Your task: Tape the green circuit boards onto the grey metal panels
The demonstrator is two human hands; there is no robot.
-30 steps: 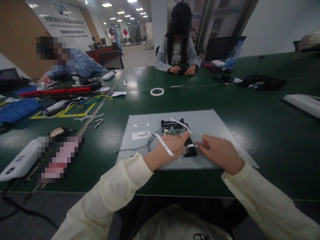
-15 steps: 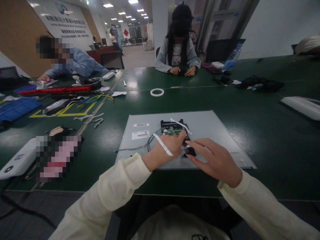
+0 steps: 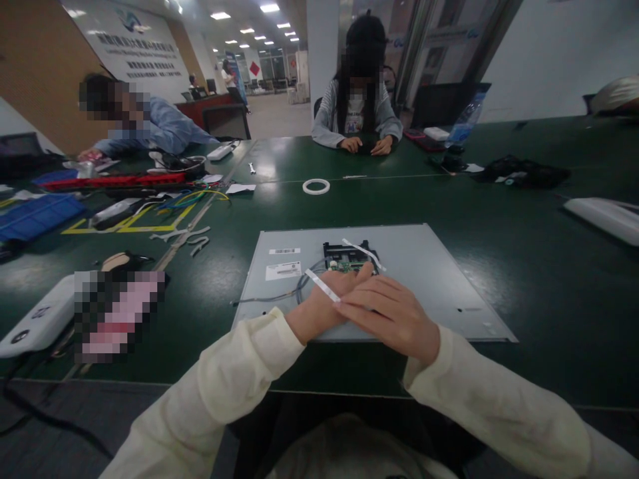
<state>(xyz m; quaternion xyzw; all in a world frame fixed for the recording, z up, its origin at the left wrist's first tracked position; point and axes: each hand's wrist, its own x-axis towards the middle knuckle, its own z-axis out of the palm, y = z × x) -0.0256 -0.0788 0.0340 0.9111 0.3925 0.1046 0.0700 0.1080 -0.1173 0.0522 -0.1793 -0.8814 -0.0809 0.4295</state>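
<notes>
A pale flat panel [image 3: 424, 279] lies on the table before me. On it sits a black plastic frame [image 3: 367, 253] with a small green circuit board [image 3: 344, 266] and a loop of grey cable [image 3: 301, 287]. My left hand [image 3: 324, 303] is curled over the near part of the frame, its fingers mostly covered by my other hand. A strip of white tape [image 3: 322, 285] lies across the back of my left hand. My right hand [image 3: 392, 313] crosses over it, closed, fingertips on the strip's lower end. Another white strip [image 3: 362, 251] is stuck across the frame.
Beyond the panel lies a roll of white tape [image 3: 316, 187]. Left are cut tape pieces [image 3: 200, 245], a blue tray [image 3: 42, 216], a white device [image 3: 42, 319] and a pink item [image 3: 122, 309]. A person [image 3: 357, 113] sits opposite, another person [image 3: 160, 123] leans far left.
My right hand has moved left, from beside the black frame onto the back of my left hand, and taken the end of the tape strip. My left hand has stayed in place.
</notes>
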